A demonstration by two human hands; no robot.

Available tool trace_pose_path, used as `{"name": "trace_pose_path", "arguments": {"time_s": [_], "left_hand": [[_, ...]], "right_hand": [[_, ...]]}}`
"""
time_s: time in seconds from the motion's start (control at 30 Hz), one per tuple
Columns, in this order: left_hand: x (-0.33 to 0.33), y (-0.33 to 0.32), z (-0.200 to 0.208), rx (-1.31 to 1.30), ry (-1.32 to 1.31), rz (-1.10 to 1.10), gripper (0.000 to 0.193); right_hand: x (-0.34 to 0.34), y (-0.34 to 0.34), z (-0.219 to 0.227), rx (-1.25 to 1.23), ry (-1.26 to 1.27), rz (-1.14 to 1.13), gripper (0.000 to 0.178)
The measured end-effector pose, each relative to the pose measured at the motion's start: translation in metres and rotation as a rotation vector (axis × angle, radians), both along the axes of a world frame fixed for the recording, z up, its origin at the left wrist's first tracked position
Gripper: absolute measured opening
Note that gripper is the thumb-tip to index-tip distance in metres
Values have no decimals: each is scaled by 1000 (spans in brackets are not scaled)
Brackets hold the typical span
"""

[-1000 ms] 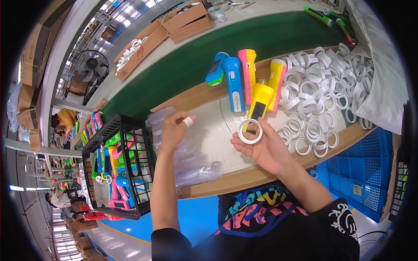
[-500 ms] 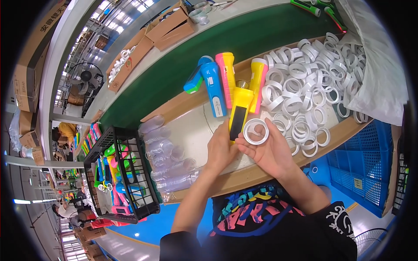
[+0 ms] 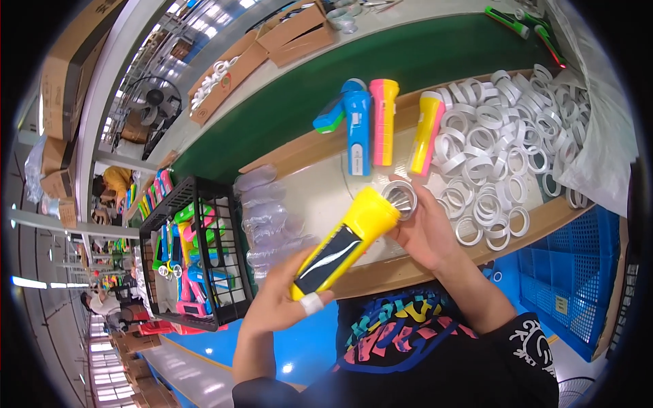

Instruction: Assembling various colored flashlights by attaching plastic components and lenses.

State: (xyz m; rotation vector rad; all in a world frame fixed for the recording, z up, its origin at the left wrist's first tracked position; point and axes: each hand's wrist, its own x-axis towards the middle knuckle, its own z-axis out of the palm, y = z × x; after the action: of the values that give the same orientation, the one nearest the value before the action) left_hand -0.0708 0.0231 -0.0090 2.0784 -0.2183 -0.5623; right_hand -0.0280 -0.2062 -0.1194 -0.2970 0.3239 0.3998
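Note:
My left hand (image 3: pixel 282 289) grips a yellow flashlight (image 3: pixel 367 216) with a black panel by its tail end, and a white band shows on one finger. The flashlight lies tilted, its head up and to the right. At that head my right hand (image 3: pixel 428 234) holds a white ring (image 3: pixel 413 195), its fingers curled round the ring's far side. The ring is against or around the head's rim; how far on it sits I cannot tell. Beyond stand a blue flashlight (image 3: pixel 358 132), a pink and yellow flashlight (image 3: pixel 384 122) and a yellow and pink one (image 3: pixel 426 132).
White rings (image 3: pixel 486 139) lie heaped at the right of the cardboard tray (image 3: pixel 371 280). Stacked clear plastic discs (image 3: pixel 262 214) line its left end. A black crate (image 3: pixel 197 255) of coloured flashlights stands at left. A blue plastic crate (image 3: pixel 558 272) is at lower right, below a white plastic sheet (image 3: pixel 592 102).
My left hand has moved down and left, tilting the yellow flashlight away from the standing ones. The ring in my right hand has come to the flashlight's head. The view has shifted slightly.

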Motion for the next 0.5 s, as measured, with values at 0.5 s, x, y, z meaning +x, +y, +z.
{"name": "trace_pose_path", "arguments": {"time_s": [0.5], "left_hand": [[-37,20,6,481,-561,-142,69]], "right_hand": [[-11,33,10,-404,-302,32,32]]}}
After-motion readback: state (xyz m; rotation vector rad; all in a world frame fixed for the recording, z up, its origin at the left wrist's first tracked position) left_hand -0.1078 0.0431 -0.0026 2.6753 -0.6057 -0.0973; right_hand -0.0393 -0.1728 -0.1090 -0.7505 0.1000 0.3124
